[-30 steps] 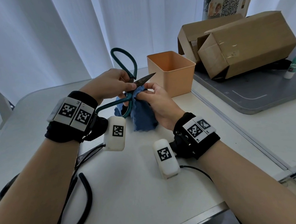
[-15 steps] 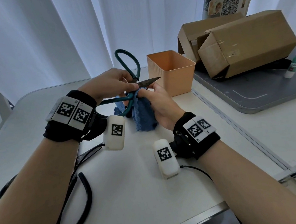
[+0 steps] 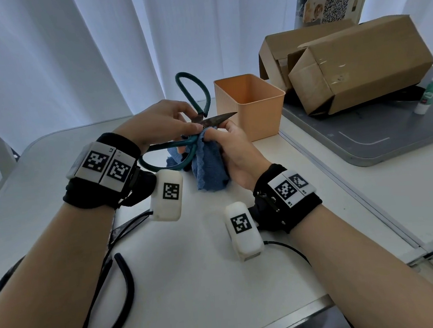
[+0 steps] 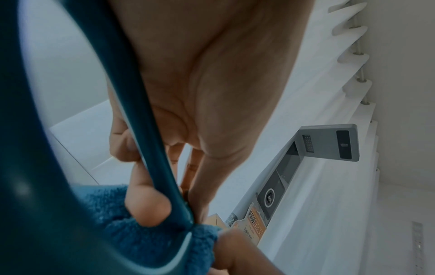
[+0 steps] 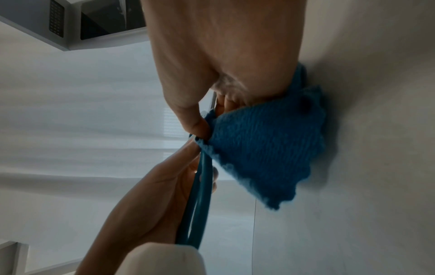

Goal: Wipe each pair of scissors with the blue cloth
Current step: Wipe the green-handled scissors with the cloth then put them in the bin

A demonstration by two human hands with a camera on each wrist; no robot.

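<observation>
Teal-handled scissors are held above the white table, their dark blades pointing right toward the orange bin. My left hand grips them near the pivot, one handle loop running under its fingers. My right hand holds the blue cloth bunched against the scissors just below the blades. In the right wrist view the blue cloth hangs from thumb and fingers beside the teal handles. Black-handled scissors lie on the table at the lower left.
An orange plastic bin stands just right of the blade tip. Cardboard boxes and a glue stick sit on a grey board at the right. Curtains hang behind the table.
The scissors have shifted slightly right and up, blades nearer the orange bin. My right hand with the cloth has slid up along them toward the blades.
</observation>
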